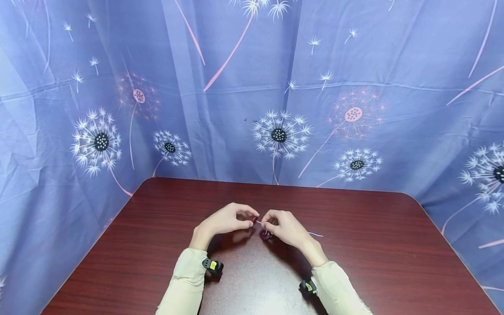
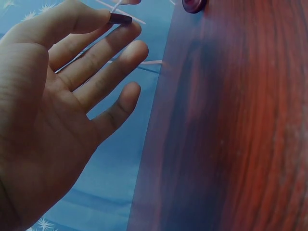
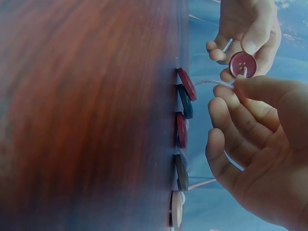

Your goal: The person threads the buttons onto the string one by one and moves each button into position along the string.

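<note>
Between thumb and fingers my left hand pinches a dark red four-hole button, seen edge-on in the left wrist view. A pale cord shows at one of its holes. Close by that hole, my right hand pinches the cord between thumb and index finger, the other fingers loosely bent. From there the cord runs down to a row of threaded buttons on the table: a red button, a dark green button, another red button, a dark button and a beige button.
The dark red wooden table lies under both hands. A pale cord end stretches out on it, right of the right hand. Behind and at the left hangs a blue curtain with dandelion prints.
</note>
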Demonstrator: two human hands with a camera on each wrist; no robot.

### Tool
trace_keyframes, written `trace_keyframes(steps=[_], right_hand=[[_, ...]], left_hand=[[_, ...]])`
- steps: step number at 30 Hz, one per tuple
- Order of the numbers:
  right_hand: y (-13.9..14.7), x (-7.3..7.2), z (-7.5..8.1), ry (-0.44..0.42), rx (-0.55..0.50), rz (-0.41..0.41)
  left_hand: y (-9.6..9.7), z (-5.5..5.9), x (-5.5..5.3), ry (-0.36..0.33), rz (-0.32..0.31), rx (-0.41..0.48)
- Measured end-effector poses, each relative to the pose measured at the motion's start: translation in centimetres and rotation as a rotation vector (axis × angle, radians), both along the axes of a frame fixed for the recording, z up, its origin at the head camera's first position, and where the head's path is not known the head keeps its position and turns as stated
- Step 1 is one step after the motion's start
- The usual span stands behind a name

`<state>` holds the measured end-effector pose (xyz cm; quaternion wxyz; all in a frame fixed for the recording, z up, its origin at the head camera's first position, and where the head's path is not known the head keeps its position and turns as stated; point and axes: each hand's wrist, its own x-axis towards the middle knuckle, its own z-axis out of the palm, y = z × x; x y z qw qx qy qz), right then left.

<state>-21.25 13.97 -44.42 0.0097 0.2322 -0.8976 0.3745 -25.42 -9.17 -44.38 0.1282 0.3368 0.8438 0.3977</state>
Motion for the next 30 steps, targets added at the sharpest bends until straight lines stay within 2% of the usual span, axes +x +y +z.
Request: trace_keyframes(steps=[16,24,30], right_hand=[[-0.04,0.10,0.21,0.001,0.007,0.007],[-0.02,0.08,0.11,0.001,0.021,-0.020],[0.00,0.08,0.13,0.004,0.021,-0.006]], left_hand=[[0.40,-0.10,0.12,-0.018,-0.006,0.029],[0.39,-0.02,0.14,-0.003,0.001,0.030],[0.47,0.31,0.34,0.011,-0.008,0.026]])
